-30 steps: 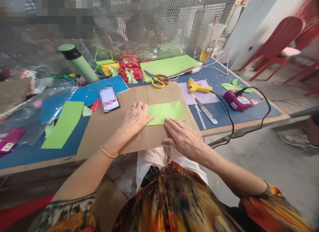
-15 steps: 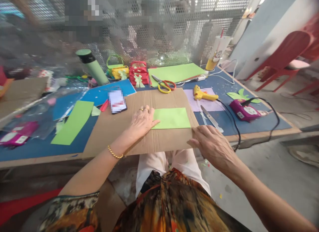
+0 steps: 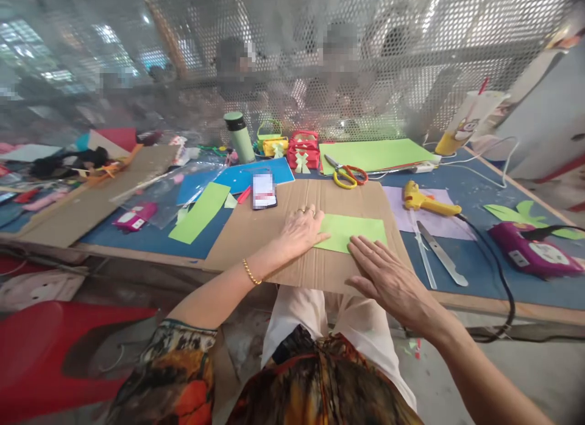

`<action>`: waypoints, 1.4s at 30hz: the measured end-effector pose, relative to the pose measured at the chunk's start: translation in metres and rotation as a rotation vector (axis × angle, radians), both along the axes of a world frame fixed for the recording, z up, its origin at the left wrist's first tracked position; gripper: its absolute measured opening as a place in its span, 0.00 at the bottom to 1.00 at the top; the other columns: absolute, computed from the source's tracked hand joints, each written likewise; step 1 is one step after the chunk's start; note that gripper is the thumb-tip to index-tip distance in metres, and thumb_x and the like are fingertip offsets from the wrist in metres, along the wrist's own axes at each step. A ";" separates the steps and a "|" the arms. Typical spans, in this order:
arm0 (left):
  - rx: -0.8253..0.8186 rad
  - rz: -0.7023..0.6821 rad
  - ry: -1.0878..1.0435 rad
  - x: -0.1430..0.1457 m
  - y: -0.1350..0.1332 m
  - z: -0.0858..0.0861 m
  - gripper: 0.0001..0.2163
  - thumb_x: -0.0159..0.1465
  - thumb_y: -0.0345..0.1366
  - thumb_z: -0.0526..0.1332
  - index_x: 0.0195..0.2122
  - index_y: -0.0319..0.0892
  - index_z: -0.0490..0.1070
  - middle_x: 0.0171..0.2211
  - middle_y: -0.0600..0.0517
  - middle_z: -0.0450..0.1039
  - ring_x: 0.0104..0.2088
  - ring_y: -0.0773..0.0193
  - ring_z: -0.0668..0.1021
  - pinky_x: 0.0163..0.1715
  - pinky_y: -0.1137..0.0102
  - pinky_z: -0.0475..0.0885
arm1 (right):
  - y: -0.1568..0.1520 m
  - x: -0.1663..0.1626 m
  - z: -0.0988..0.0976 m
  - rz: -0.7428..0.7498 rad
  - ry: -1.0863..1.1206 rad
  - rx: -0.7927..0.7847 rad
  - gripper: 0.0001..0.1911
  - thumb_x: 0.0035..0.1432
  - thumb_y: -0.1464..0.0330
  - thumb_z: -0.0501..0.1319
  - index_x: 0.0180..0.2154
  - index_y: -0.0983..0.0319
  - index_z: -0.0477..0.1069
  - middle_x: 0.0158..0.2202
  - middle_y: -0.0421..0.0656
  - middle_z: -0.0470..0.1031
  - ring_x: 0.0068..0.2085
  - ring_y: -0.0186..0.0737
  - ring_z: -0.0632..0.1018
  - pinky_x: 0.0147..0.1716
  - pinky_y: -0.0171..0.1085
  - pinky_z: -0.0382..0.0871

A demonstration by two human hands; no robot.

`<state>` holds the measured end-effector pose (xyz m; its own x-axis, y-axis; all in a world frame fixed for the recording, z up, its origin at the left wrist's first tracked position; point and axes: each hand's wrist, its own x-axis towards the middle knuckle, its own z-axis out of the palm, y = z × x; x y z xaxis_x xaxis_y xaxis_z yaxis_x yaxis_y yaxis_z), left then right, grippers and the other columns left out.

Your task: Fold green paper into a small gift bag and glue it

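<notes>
Holding both forearms stretched forward, bare. Pressing the left hand palm down, fingers together, at the left edge of the green sheet. Laying the right hand flat, fingers spread, at the green sheet's near edge.

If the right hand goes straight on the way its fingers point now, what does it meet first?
Most likely the green paper sheet on the cardboard: the right hand lies flat with its fingertips at the sheet's near edge, pointing up and left. Beyond that, the left hand.
</notes>
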<state>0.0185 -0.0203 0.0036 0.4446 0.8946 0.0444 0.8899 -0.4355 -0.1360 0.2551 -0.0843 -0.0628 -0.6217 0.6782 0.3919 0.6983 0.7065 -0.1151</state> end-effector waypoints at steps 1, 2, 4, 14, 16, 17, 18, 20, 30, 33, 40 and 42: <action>0.009 -0.013 -0.001 0.001 -0.001 -0.001 0.20 0.73 0.46 0.59 0.55 0.33 0.70 0.56 0.32 0.71 0.56 0.44 0.75 0.52 0.57 0.69 | 0.000 0.001 0.000 -0.001 -0.005 0.005 0.36 0.73 0.52 0.52 0.73 0.65 0.56 0.71 0.57 0.62 0.72 0.54 0.64 0.68 0.60 0.64; 0.017 -0.034 -0.002 0.003 -0.004 -0.002 0.18 0.74 0.43 0.57 0.54 0.32 0.70 0.56 0.32 0.71 0.57 0.44 0.74 0.53 0.56 0.68 | -0.001 0.002 0.000 -0.002 -0.012 0.011 0.36 0.74 0.52 0.51 0.72 0.66 0.57 0.71 0.58 0.62 0.72 0.54 0.64 0.68 0.59 0.64; 0.018 -0.101 -0.005 0.007 -0.011 -0.003 0.13 0.75 0.35 0.52 0.53 0.34 0.72 0.56 0.33 0.72 0.57 0.45 0.74 0.56 0.55 0.66 | -0.001 0.002 0.003 -0.008 -0.025 0.013 0.35 0.74 0.52 0.49 0.70 0.69 0.60 0.70 0.59 0.63 0.71 0.55 0.64 0.68 0.58 0.64; -0.251 -0.043 -0.206 0.039 -0.031 0.004 0.12 0.75 0.38 0.53 0.52 0.37 0.71 0.43 0.41 0.81 0.43 0.51 0.82 0.38 0.63 0.71 | -0.004 -0.004 0.005 -0.046 -0.002 -0.012 0.34 0.75 0.52 0.48 0.70 0.67 0.61 0.71 0.58 0.63 0.72 0.54 0.64 0.69 0.60 0.61; -0.274 -0.032 -0.217 0.039 -0.027 0.005 0.11 0.75 0.39 0.54 0.49 0.39 0.72 0.41 0.43 0.81 0.42 0.52 0.82 0.36 0.63 0.70 | -0.004 -0.003 0.004 -0.035 -0.007 0.018 0.34 0.75 0.52 0.48 0.69 0.69 0.62 0.70 0.58 0.64 0.72 0.54 0.64 0.69 0.59 0.62; -0.287 -0.029 -0.221 0.038 -0.025 0.006 0.11 0.74 0.39 0.54 0.48 0.40 0.72 0.40 0.44 0.81 0.41 0.53 0.82 0.35 0.64 0.70 | -0.004 -0.003 0.004 -0.031 -0.011 0.037 0.34 0.75 0.52 0.47 0.69 0.70 0.62 0.70 0.59 0.64 0.71 0.54 0.65 0.68 0.58 0.63; -0.300 -0.028 -0.225 0.037 -0.022 0.007 0.10 0.74 0.39 0.55 0.46 0.41 0.73 0.40 0.45 0.81 0.41 0.54 0.82 0.35 0.64 0.69 | -0.003 -0.003 0.003 -0.029 -0.016 0.057 0.34 0.75 0.52 0.47 0.68 0.71 0.63 0.69 0.59 0.65 0.71 0.54 0.66 0.68 0.58 0.64; -0.329 -0.029 -0.233 0.035 -0.018 0.009 0.10 0.73 0.40 0.57 0.43 0.42 0.74 0.39 0.46 0.81 0.41 0.55 0.82 0.34 0.65 0.68 | -0.003 -0.002 0.003 -0.026 -0.028 0.091 0.35 0.75 0.52 0.46 0.67 0.72 0.64 0.69 0.60 0.66 0.70 0.55 0.68 0.67 0.58 0.66; -0.513 0.016 -0.210 0.037 -0.008 0.031 0.10 0.66 0.41 0.63 0.31 0.41 0.73 0.35 0.46 0.81 0.38 0.55 0.81 0.31 0.67 0.65 | -0.002 -0.003 0.003 -0.020 -0.051 0.124 0.34 0.76 0.53 0.46 0.67 0.73 0.64 0.68 0.60 0.67 0.69 0.55 0.69 0.66 0.58 0.68; -0.605 0.052 -0.211 0.038 -0.004 0.037 0.13 0.65 0.39 0.63 0.25 0.41 0.71 0.27 0.46 0.78 0.34 0.56 0.82 0.31 0.67 0.68 | -0.002 -0.002 0.001 -0.022 -0.059 0.118 0.34 0.76 0.53 0.46 0.68 0.71 0.63 0.69 0.59 0.66 0.70 0.54 0.68 0.67 0.58 0.66; -0.849 0.175 -0.291 0.037 0.000 0.038 0.18 0.67 0.33 0.59 0.19 0.40 0.65 0.15 0.53 0.70 0.16 0.68 0.75 0.22 0.72 0.71 | -0.001 0.000 0.000 0.000 -0.045 0.118 0.34 0.75 0.54 0.48 0.69 0.71 0.62 0.69 0.60 0.65 0.70 0.55 0.67 0.66 0.59 0.66; -0.859 0.196 -0.316 0.034 0.000 0.038 0.18 0.67 0.32 0.60 0.19 0.40 0.64 0.14 0.54 0.69 0.15 0.68 0.74 0.22 0.73 0.71 | -0.002 -0.001 0.001 -0.011 -0.042 0.112 0.34 0.75 0.53 0.47 0.68 0.71 0.63 0.69 0.60 0.66 0.70 0.55 0.67 0.66 0.59 0.66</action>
<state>0.0526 -0.0204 0.0415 0.3628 0.7344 -0.5736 0.8988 -0.1133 0.4234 0.2537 -0.0858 -0.0622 -0.6315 0.6389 0.4393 0.7088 0.7054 -0.0069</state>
